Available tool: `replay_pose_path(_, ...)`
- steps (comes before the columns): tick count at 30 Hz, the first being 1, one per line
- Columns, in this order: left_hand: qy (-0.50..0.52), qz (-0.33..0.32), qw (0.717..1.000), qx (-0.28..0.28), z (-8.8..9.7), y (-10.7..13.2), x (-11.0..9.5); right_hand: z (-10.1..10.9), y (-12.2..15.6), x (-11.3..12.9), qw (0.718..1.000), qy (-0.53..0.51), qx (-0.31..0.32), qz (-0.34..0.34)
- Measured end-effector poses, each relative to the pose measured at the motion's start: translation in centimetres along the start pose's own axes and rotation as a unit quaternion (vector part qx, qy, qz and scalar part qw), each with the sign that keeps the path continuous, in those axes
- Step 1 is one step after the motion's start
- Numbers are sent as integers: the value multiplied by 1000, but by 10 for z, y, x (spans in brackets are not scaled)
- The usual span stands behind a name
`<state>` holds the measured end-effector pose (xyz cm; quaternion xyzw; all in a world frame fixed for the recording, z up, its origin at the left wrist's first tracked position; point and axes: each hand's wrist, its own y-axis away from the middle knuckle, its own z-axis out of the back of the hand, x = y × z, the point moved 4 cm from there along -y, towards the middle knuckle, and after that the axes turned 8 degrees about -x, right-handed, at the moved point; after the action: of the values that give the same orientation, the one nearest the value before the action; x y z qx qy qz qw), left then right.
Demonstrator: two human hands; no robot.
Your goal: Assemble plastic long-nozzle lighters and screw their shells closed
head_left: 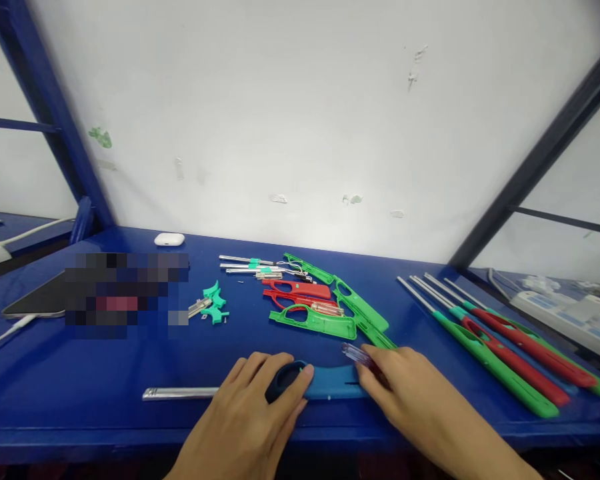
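Holding the blue lighter [335,382] occupies the left hand [253,407], a clear part [356,354] the right hand [413,387]; lighters [497,363] right of the blue one look assembled, shells [330,325] behind it unassembled.

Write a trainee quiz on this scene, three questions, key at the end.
1. True or false: the right hand holds a small, partly see-through item.

2. Where on the blue table is the white case?
A) On the red handle halves
B) Toward the back, near the wall
C) At the front edge

3. Fill in: the left hand is on a blue handle, whose metal rod points to the ____ of the picture.

Key: 1. True; 2. B; 3. left
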<state>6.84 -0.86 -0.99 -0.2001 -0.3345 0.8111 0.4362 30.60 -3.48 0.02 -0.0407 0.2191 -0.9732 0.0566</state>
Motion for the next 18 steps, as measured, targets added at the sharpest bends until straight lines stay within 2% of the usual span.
replay_pose_path(2, 15, 16, 1000, -10, 1, -1, -2, 1, 2, -6, 999, -9, -2, 35)
replay_pose_path(5, 25, 26, 999, 6, 1, -2, -4, 6, 0, -10, 992, -15, -8, 128)
replay_pose_path(10, 49, 33, 998, 21, 0, 0, -5, 11, -7, -11, 955, 37, -62, 286)
replay_pose_path(15, 42, 32, 999, 9, -4, 3, -3, 0, 2, -30, 919, 87, -70, 377)
replay_pose_path(18, 39, 33, 999, 4, -8, 3, -1, -10, 13, -45, 907, 107, -71, 401)
